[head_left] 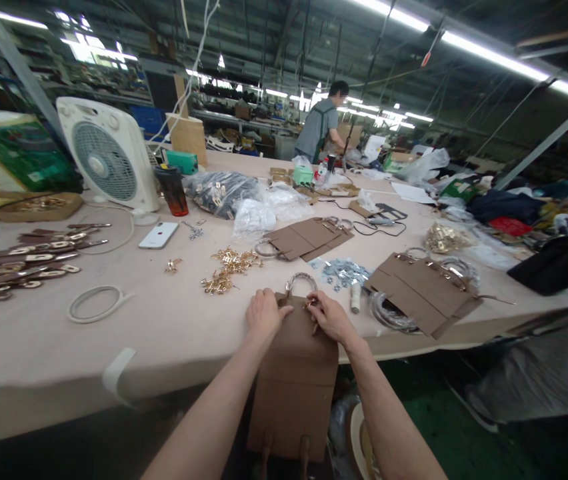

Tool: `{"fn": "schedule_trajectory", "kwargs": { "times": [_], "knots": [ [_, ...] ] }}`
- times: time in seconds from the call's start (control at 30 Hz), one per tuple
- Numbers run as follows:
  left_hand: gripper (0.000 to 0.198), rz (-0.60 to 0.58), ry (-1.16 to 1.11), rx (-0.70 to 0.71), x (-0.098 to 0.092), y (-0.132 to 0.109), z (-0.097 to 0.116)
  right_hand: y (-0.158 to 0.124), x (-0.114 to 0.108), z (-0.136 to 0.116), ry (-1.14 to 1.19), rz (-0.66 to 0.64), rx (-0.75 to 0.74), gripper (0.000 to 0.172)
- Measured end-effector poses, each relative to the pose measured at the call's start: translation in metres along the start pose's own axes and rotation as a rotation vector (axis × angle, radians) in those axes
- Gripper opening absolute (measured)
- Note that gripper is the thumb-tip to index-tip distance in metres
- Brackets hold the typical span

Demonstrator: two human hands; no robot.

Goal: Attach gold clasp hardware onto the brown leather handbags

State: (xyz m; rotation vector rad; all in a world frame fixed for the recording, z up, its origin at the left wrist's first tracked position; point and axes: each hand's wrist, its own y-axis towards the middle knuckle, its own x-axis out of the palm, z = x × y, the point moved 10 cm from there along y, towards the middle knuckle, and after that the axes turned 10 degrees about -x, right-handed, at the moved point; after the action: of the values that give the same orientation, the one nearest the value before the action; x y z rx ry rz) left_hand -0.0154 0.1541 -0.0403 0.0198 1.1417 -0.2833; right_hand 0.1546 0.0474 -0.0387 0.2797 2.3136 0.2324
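Observation:
A brown leather bag panel (297,373) hangs over the table's front edge, its upper end on the tabletop. Along its top left edge my left hand (265,315) is closed, thumb and fingers pressed on the leather. My right hand (331,316) pinches at the top right, where a small strap or metal fitting shows between the fingers; its exact form is partly hidden. A wrapped ring handle (303,283) rises from the panel between both hands. Beyond lie a pile of gold metal fittings (231,265) and a heap of small silvery plates (345,274).
More brown panels with handles (309,239) lie farther back and to the right (421,290). A thread spool (355,297) stands near my right hand. Leftward are a tape roll (95,305), phone (159,235), straps (24,263) and fan (107,157). A person (318,127) stands across the table.

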Motion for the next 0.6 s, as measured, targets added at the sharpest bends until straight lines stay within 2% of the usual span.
{"fn": "schedule_trajectory", "kwargs": {
  "times": [0.1,0.17,0.3,0.37,0.47,0.6],
  "knots": [
    [0.048,-0.014,-0.085,0.004,0.002,0.006,-0.001,-0.009,0.0,0.003,0.128,0.095,-0.005,0.023],
    [0.044,-0.047,-0.299,0.026,0.006,0.01,-0.001,-0.013,-0.001,0.006,0.209,0.156,-0.013,0.024],
    [0.037,-0.287,-0.886,-0.046,0.036,0.014,-0.003,-0.018,-0.003,0.01,0.317,0.24,-0.002,0.028],
    [0.037,-0.37,-1.006,-0.076,0.049,0.011,-0.001,-0.02,-0.006,0.012,0.37,0.281,0.008,0.03],
    [0.042,-0.47,-1.096,-0.044,0.055,0.001,0.007,-0.023,-0.01,0.017,0.445,0.328,0.018,0.029],
    [0.046,-0.789,-1.308,-0.056,0.064,-0.019,0.02,-0.024,-0.012,0.02,0.515,0.337,0.007,0.028]
  ]
}}
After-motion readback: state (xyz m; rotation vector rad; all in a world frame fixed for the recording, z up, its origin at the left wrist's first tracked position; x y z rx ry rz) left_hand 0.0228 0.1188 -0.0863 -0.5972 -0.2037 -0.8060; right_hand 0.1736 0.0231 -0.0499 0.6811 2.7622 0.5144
